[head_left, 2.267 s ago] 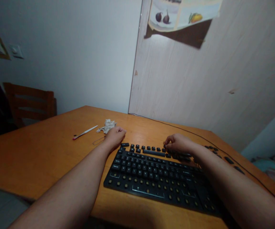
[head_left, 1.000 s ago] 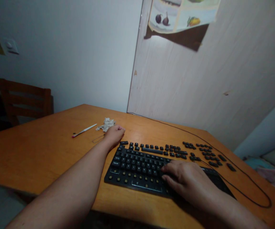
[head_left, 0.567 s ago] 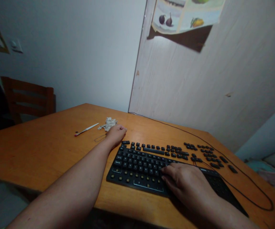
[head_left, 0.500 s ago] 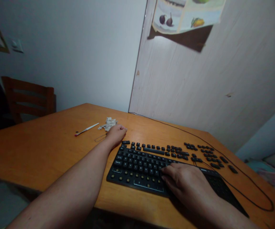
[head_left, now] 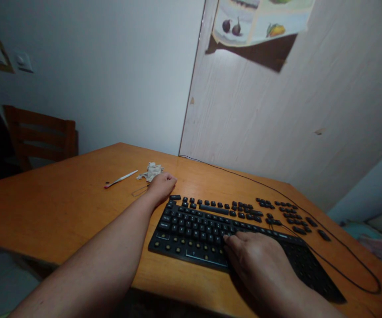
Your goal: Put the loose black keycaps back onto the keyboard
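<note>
My right hand (head_left: 255, 256) lies with its grip spread over the near keys of the keyboard (head_left: 194, 225) on the counter (head_left: 61, 212), while my left hand (head_left: 161, 185), grip curled tight, rests at its far corner, seemingly steadying it.

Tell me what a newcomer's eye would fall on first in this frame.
A black keyboard on the orange table stands out, many of its keycaps off, with loose keycaps lined up on the table just beyond its far edge. The right hand lies on the keyboard's near rows. The left hand, clenched, rests on the table by the keyboard's far left corner, next to a crumpled tissue and a thin white stick.
</note>
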Tool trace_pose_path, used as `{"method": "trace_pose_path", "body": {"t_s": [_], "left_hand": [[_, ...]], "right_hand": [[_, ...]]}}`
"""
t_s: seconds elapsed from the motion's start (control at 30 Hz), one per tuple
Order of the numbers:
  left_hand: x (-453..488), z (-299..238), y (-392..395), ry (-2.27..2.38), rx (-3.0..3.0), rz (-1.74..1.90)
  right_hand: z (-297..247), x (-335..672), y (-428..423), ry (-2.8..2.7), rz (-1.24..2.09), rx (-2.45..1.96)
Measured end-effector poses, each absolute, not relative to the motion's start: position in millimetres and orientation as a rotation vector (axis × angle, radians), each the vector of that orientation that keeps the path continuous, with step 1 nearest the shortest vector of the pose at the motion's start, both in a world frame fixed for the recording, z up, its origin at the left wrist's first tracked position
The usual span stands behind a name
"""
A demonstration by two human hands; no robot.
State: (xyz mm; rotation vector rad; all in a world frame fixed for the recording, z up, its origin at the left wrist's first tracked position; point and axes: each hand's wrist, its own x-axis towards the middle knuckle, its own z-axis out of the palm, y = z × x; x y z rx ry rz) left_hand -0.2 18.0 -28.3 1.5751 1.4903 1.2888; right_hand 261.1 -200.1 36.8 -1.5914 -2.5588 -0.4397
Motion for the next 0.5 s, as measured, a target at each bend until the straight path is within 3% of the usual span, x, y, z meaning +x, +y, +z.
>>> {"method": "trace_pose_path", "body": {"t_s": [0.5], "left_hand": [[-0.9, -27.7, 17.0, 1.495, 1.579, 1.303]], "right_hand": [[18.7, 256.8, -213.4, -2.667, -0.75, -1.651]]}}
